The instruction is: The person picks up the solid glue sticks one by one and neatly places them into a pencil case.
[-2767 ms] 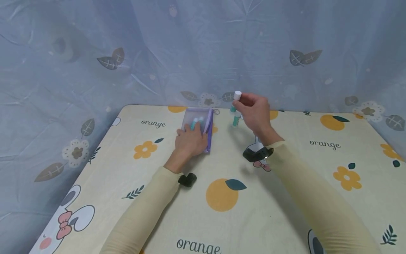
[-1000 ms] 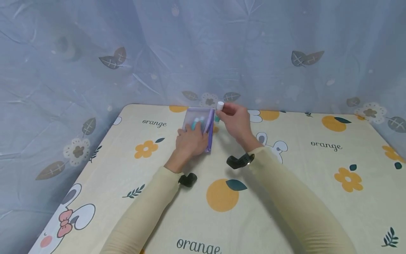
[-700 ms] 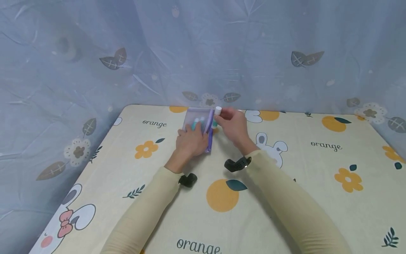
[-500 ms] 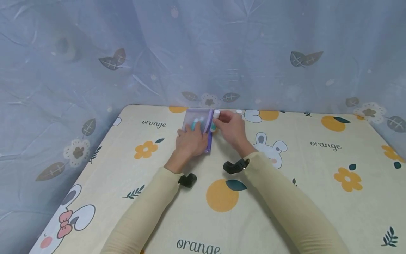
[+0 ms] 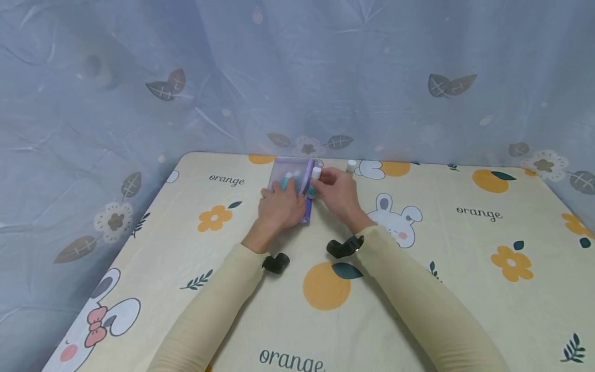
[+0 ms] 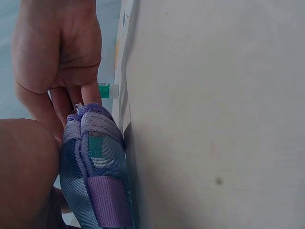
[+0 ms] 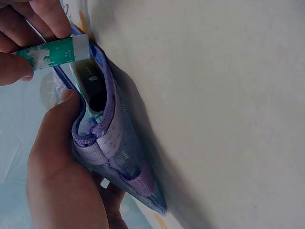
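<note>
A purple mesh zip pouch (image 5: pixel 297 168) lies on the table under my left hand (image 5: pixel 280 207). My left thumb is at the gaping mouth, with the fingers over the mesh. My right hand (image 5: pixel 340 192) pinches a small green glue stick (image 7: pixel 55 52) with white ends. In the right wrist view the stick's white end is right at the pouch opening. A dark, rounded object (image 7: pixel 93 78) shows inside the mouth. Another green-and-white stick (image 5: pixel 285 181) shows through the mesh.
A second glue stick (image 5: pixel 351 165) stands upright on the table, partly hidden behind my right hand. A key ring (image 5: pixel 319 163) sits at the pouch's far corner. The table (image 5: pixel 251 310) has a printed cloth, with a blue-grey curtain (image 5: pixel 297 77) behind it.
My right hand has carried the glue stick leftward from beside the standing one, then lowered it to the pouch's mouth. My left hand stays on the pouch.
</note>
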`<state>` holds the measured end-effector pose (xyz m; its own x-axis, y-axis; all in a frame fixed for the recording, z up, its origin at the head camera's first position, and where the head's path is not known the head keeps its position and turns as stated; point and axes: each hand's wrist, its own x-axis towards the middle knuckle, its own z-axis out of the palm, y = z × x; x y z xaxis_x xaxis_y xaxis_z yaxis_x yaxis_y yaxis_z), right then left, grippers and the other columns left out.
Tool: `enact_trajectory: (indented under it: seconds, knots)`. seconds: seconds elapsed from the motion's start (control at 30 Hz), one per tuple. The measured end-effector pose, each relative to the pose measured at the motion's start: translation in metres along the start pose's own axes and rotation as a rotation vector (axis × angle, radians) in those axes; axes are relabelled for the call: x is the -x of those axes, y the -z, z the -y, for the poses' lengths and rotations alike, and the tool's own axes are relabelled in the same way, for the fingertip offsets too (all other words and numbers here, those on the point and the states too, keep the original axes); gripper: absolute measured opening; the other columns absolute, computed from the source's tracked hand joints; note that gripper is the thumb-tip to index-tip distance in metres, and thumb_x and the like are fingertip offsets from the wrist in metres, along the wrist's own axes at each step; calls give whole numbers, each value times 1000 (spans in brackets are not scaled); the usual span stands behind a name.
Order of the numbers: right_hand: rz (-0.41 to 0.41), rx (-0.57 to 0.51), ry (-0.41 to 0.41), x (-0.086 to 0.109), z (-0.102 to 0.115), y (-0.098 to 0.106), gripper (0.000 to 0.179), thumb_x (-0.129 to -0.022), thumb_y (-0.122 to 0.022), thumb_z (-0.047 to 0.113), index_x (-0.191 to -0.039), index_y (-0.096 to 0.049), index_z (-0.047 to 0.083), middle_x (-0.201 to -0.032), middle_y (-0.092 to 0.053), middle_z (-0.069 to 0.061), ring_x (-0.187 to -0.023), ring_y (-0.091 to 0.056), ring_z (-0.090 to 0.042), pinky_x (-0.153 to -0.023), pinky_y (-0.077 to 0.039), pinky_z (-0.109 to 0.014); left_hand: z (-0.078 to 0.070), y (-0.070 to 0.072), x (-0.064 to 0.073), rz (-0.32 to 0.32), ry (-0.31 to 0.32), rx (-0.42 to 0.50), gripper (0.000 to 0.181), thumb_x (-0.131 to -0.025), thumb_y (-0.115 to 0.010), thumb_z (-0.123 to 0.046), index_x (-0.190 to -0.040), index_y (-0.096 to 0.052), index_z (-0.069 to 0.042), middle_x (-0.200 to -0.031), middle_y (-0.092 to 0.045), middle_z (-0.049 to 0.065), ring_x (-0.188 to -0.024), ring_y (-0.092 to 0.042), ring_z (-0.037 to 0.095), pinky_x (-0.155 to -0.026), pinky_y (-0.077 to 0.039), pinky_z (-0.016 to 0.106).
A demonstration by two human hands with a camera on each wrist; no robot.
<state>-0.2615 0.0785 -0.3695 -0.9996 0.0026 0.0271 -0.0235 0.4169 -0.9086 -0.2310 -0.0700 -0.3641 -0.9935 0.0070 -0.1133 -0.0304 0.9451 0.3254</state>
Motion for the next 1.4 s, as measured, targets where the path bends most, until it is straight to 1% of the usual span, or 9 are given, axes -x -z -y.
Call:
enact_trajectory:
  seconds: [0.23, 0.47, 0.6, 0.7, 0.8, 1.0, 1.17, 1.27, 1.4]
  knots:
    - [3, 4, 2, 0, 0, 0, 34, -101, -72, 20, -133, -71, 9, -129, -75, -14, -121, -71, -27, -103, -57, -43, 0, 0, -1, -13, -7, -3, 62, -111, -39, -43, -165, -32, -11, -145, -48, 29, -121, -52, 50, -97, -53, 58]
    - [11, -11, -3, 0, -1, -4, 37, -101, -72, 22, -136, -70, 9, -132, -74, -15, -125, -70, -28, -105, -57, -43, 0, 0, 0, 0, -1, 0, 63, -112, -38, -43, -165, -31, -11, -148, -46, 29, -123, -52, 50, -100, -52, 58]
    - [2, -16, -11, -1, -2, -6, 39, -101, -72, 24, -137, -69, 9, -133, -74, -14, -125, -70, -27, -104, -57, -43, 0, 0, 0, 7, 6, 4, 63, -112, -38, -43, -166, -30, -12, -149, -45, 29, -124, -51, 50, -101, -52, 59]
    - [-16, -31, -35, -2, -3, -7, 40, -101, -72, 25, -138, -69, 8, -132, -75, -14, -122, -72, -26, -103, -58, -42, 0, -1, -1, 6, 8, 3, 63, -112, -37, -43, -166, -30, -12, -148, -45, 29, -124, -51, 50, -101, -51, 59]
    - [-31, -65, -78, -4, -4, -8, 43, -101, -73, 24, -139, -68, 6, -130, -76, -16, -119, -74, -26, -102, -58, -40, 1, -1, -1, 4, 4, 1, 62, -112, -36, -43, -165, -31, -12, -145, -46, 29, -123, -52, 50, -100, -52, 59]
    - [-24, -151, -155, -5, -4, -9, 45, -102, -71, 22, -142, -65, 2, -129, -76, -17, -115, -76, -26, -102, -59, -37, 2, -1, -3, -5, -8, 5, 62, -112, -35, -42, -164, -32, -10, -143, -48, 30, -122, -52, 51, -99, -52, 59]
    - [-18, -168, -189, -6, -3, -10, 42, -102, -71, 21, -139, -67, 1, -131, -73, -17, -114, -77, -26, -98, -61, -35, 2, -1, -2, -7, -10, 6, 61, -112, -34, -42, -164, -32, -9, -143, -48, 30, -123, -52, 51, -100, -51, 59]
    - [-22, -174, -208, -6, 0, -11, 42, -100, -73, 18, -137, -68, 0, -132, -73, -20, -113, -78, -27, -97, -61, -35, 2, -1, -3, -7, -9, 1, 61, -112, -33, -42, -164, -31, -10, -143, -48, 30, -122, -52, 51, -100, -51, 59]
    - [-32, -141, -222, -5, 3, -12, 43, -96, -78, 16, -134, -71, -1, -126, -76, -22, -109, -79, -29, -100, -60, -37, 2, -2, -3, -4, -6, -2, 62, -112, -33, -43, -165, -30, -10, -144, -47, 29, -120, -52, 50, -99, -51, 58]
